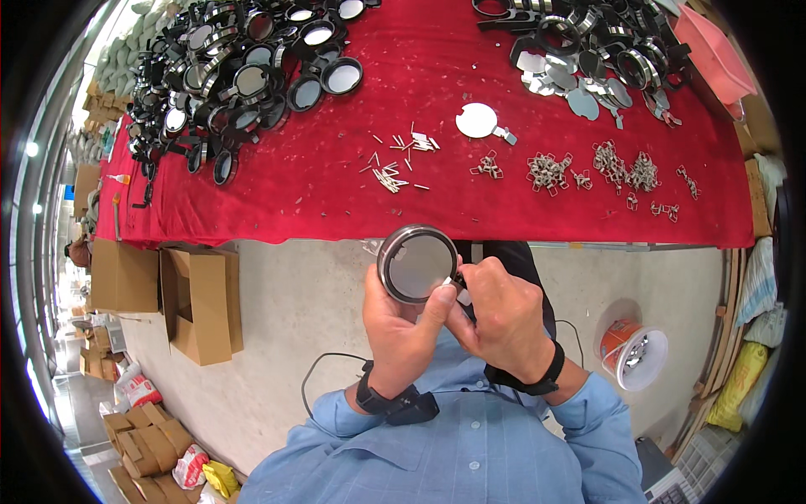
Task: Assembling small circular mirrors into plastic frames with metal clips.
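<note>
My left hand (pixel 398 328) grips a round metal-rimmed ring with a grey disc inside (pixel 417 267), just off the table's front edge. The thumb presses on its lower right rim and the other fingers go behind it. At the right side of the ring, my right hand (pixel 504 313) is closed in a pinch beside a small dark part; what its fingertips hold is hidden. On the red cloth beyond lie thin white pins (pixel 390 178), a loose round plate with a tab (pixel 478 121) and small bent-wire clips (pixel 548 171).
Many black-rimmed rings are heaped at the back left (pixel 243 71), with another ring pile (pixel 579 34) and grey discs (pixel 579 82) at the back right. A pink bin (pixel 714 55) stands there too. On the floor are open cartons (pixel 201 307) and a bucket of metal parts (pixel 611 343).
</note>
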`<state>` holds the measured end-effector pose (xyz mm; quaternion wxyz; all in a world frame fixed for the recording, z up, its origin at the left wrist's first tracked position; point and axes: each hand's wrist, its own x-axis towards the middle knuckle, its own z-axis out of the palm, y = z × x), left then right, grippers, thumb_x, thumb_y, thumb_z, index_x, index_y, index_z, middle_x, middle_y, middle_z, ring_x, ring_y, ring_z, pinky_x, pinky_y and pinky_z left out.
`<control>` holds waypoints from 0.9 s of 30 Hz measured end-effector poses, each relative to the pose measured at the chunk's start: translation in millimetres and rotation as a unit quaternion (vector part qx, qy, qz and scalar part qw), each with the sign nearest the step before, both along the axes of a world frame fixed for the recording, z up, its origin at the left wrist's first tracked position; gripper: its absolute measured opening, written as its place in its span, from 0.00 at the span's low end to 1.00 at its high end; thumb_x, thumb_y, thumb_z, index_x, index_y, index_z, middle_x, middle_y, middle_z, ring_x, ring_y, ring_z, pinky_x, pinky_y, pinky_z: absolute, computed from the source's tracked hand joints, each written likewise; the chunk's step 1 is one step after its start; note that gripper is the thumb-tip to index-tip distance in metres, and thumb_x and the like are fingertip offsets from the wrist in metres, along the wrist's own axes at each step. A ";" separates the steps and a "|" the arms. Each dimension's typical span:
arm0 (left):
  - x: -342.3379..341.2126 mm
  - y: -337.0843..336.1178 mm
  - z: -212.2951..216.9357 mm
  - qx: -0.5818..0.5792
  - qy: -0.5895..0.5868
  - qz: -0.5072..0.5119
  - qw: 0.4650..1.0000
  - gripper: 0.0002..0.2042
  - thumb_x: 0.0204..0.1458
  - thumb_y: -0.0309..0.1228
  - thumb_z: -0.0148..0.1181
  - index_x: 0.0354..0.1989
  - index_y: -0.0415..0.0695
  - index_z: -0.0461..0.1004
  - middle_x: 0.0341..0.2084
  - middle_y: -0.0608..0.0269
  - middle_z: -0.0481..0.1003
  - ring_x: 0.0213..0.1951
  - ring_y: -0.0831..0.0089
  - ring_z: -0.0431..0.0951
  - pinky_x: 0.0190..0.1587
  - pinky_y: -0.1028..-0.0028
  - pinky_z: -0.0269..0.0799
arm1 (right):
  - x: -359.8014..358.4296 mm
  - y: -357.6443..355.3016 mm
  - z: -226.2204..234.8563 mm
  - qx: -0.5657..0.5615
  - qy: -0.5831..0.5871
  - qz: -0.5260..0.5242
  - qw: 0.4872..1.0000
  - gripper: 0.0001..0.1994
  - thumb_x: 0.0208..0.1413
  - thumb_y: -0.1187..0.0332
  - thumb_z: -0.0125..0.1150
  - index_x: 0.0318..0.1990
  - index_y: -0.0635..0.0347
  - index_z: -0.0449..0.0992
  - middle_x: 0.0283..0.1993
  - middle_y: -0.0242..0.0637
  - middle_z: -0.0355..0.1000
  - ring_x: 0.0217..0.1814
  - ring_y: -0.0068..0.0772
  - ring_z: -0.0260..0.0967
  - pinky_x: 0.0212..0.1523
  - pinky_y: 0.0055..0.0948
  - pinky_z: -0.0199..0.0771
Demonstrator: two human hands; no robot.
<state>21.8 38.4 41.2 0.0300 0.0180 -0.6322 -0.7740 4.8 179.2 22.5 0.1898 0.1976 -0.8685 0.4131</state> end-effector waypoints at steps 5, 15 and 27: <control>4.9 9.2 -7.6 -0.043 -0.012 0.028 0.999 0.23 0.61 0.21 0.62 0.61 0.35 0.59 0.54 0.47 0.74 0.56 0.59 0.80 0.58 0.63 0.78 | -0.3 -1.1 -1.7 0.036 -0.005 0.000 0.999 0.12 0.51 0.70 0.71 0.38 0.64 0.73 0.28 0.38 0.64 0.20 0.34 0.68 0.20 0.31 0.68; -14.1 -0.3 -4.0 0.020 -0.033 0.006 0.999 0.21 0.63 0.21 0.59 0.61 0.35 0.58 0.53 0.42 0.76 0.54 0.62 0.80 0.56 0.66 0.79 | -5.4 -6.8 0.5 -0.046 -0.086 -0.027 0.995 0.17 0.49 0.67 0.73 0.44 0.62 0.75 0.34 0.38 0.71 0.27 0.38 0.75 0.25 0.32 0.74; -6.0 3.7 -7.3 0.044 -0.033 0.019 0.998 0.21 0.64 0.23 0.59 0.61 0.34 0.57 0.52 0.41 0.77 0.56 0.61 0.80 0.56 0.65 0.78 | 1.0 -6.3 -2.6 0.018 -0.020 -0.034 0.999 0.17 0.50 0.67 0.72 0.45 0.63 0.75 0.31 0.37 0.70 0.22 0.35 0.70 0.21 0.32 0.69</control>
